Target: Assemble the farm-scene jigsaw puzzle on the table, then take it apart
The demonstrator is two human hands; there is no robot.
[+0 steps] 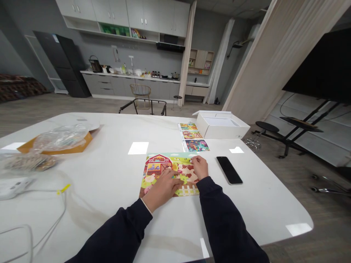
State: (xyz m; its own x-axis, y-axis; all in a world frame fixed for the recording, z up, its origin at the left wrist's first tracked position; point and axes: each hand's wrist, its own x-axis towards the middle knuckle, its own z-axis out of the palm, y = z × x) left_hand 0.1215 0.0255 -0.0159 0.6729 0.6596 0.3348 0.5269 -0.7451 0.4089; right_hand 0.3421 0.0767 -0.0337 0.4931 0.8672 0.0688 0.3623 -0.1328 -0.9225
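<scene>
At the near middle of the white counter [109,215], a farm-scene puzzle board [183,171] lies flat, its long axis running left to right, with a red barn at its left end and a white fence along its near edge. Both hands cover much of the board, and whatever lies beneath them cannot be made out. The left hand [161,188] is open, palm down, its fingers extended across the middle of the picture. The right hand [199,167] sits toward the far right corner with its fingers loosely bunched and their tips on the board; whether they pinch a piece cannot be determined. Just right of the board lies a black smartphone [229,170], glass side up. Farther off, three smaller picture cards [194,137] form a column beside an open white box [222,126]. At the left, plastic bags [60,138] rest on a tan envelope [82,145]; their contents are blurred and cannot be identified.
</scene>
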